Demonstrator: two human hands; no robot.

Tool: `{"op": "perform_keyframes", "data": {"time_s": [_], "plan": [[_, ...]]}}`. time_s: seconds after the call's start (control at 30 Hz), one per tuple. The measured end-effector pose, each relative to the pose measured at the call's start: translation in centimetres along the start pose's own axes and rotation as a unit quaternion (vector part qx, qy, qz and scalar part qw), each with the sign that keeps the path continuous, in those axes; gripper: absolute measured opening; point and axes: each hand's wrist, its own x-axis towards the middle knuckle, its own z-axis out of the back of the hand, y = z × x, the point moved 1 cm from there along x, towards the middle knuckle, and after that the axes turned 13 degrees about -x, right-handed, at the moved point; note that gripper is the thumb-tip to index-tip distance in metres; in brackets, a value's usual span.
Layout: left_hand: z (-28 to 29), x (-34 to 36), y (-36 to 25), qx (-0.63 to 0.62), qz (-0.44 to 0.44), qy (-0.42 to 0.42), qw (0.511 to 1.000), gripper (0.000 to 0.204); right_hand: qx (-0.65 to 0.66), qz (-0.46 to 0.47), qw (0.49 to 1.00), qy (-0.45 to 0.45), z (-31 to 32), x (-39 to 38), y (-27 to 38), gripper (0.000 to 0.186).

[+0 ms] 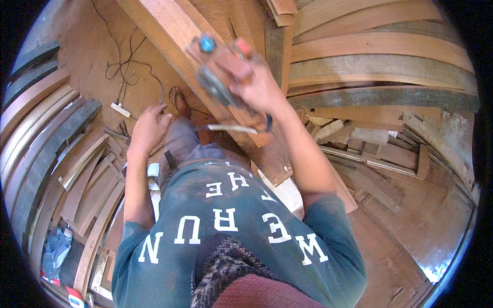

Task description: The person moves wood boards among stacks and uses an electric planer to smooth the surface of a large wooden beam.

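My right hand [257,84] is wrapped round an electric hand planer [221,77], which is smeared by motion. A blue round knob and a reddish body show on it. The planer is over a long wooden beam [169,33] that runs from the upper left towards my waist. A pale curved strip [231,128], perhaps a wood shaving, shows near the tool's rear end. Beside my left thigh hangs my left hand [149,131], fingers loosely stretched. A dark cord [134,61] passes close to its fingertips; whether they touch it, I cannot tell.
Stacked planks [380,49] fill the upper right, and more long boards [46,133] lie on the left. Wood offcuts [375,143] are piled to my right. A white power strip [120,110] lies on the brown floor. My sandalled foot [179,100] stands beside the beam.
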Motion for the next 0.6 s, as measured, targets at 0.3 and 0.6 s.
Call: {"op": "perform_keyframes", "data": {"time_s": [0.3, 0.6], "plan": [[-3.2, -1.9, -2.1, -0.026, 0.007, 0.022, 0.999, 0.047, 0.061, -0.305, 0.948, 0.067, 2.0, -29.3, -3.3, 0.035], [-1.3, -0.7, -0.7, -0.022, 0.033, 0.017, 0.999, 0.046, 0.055, -0.239, 0.969, 0.022, 0.6, -17.0, -2.2, 0.042]]}}
